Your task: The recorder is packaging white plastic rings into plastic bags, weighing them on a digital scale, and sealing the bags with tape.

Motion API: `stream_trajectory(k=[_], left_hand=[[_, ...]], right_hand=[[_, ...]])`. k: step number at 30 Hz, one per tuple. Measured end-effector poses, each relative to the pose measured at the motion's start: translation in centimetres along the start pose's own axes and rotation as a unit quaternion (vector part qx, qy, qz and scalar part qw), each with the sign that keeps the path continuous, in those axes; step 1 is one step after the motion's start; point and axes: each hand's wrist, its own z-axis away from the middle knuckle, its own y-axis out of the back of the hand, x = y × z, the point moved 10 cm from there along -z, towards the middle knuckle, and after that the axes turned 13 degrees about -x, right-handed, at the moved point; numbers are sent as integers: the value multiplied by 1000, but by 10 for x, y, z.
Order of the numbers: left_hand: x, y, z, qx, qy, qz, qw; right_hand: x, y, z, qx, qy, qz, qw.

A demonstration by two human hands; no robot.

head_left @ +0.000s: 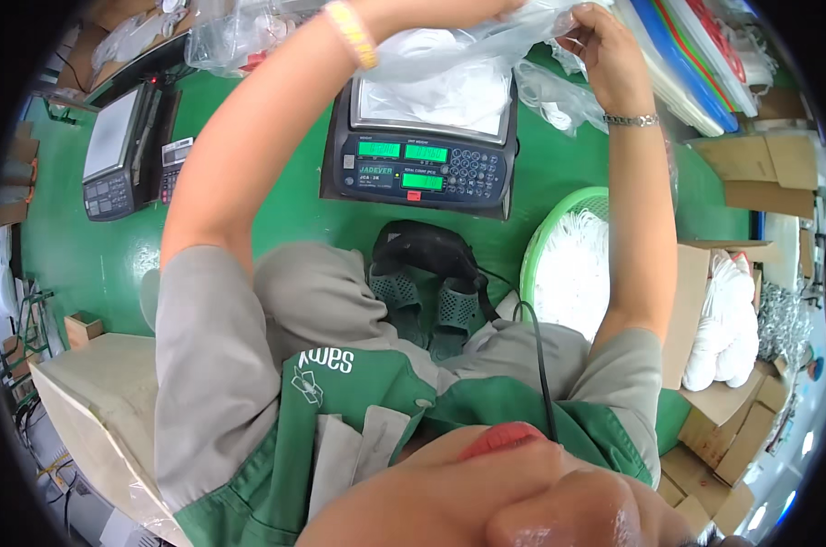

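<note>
A clear plastic bag (486,56) with white contents rests on the pan of a dark counting scale (417,169) with lit green displays. Its upper film is raised between my hands. My left hand (463,11), beyond a yellow-patterned wristband, is closed at the film on the far side; the top edge of the picture cuts off part of its fingers. My right hand (609,50), with a metal bracelet at the wrist, pinches the bag's edge at the right. What exactly lies inside the bag is blurred by the film.
A second scale (112,159) and a calculator (174,164) lie to the left. Right of my knees stands a green basket (533,242) of white cords. White bundles (724,324) and cardboard boxes (736,428) are farther right. Flat coloured plastic stacks (682,55) lie far right.
</note>
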Motion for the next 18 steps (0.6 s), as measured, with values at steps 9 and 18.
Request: stream_trajectory(k=[9, 18], left_hand=[[8, -1, 31, 12, 136, -101, 985], [68, 9, 172, 213, 99, 144, 961]], right_hand=[[0, 71, 119, 72, -67, 125, 987], [227, 193, 337, 12, -373, 515, 772]])
